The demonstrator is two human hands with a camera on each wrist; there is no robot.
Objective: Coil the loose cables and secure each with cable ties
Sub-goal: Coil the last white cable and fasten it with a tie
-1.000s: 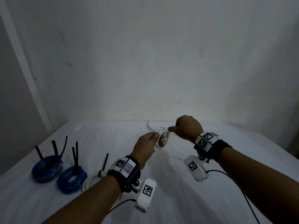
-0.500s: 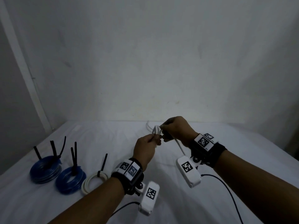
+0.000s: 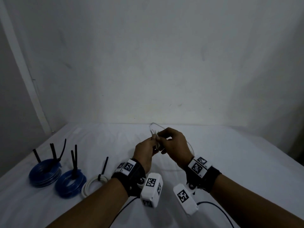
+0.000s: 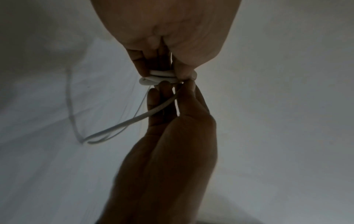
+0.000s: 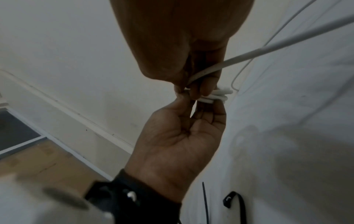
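Note:
A small coil of white cable (image 3: pixel 154 135) is held above the white table (image 3: pixel 230 162), between both hands. My left hand (image 3: pixel 153 139) pinches the coil from below left. My right hand (image 3: pixel 160 134) pinches it from the right, fingers curled over it. In the left wrist view the coil (image 4: pixel 159 77) sits edge-on between my left hand (image 4: pixel 164 66) and right hand (image 4: pixel 172 86), with the loose tail (image 4: pixel 122 124) trailing down to the table. In the right wrist view the coil (image 5: pixel 216 95) lies between right hand (image 5: pixel 191 86) and left hand (image 5: pixel 195 109); the tail (image 5: pixel 268 50) runs off to the upper right.
On the table's left stand two blue coils (image 3: pixel 44 173) (image 3: pixel 70 183) and a white coil (image 3: pixel 92 185), each with upright black ties. Loose black cable ties (image 5: pixel 205 203) lie on the table near my left wrist. A wall (image 3: pixel 148 63) closes off the table's far edge.
The hands have closed together. My right hand swung over the coil, which now shows edge-on instead of as an open loop, and both hands came slightly nearer to me.

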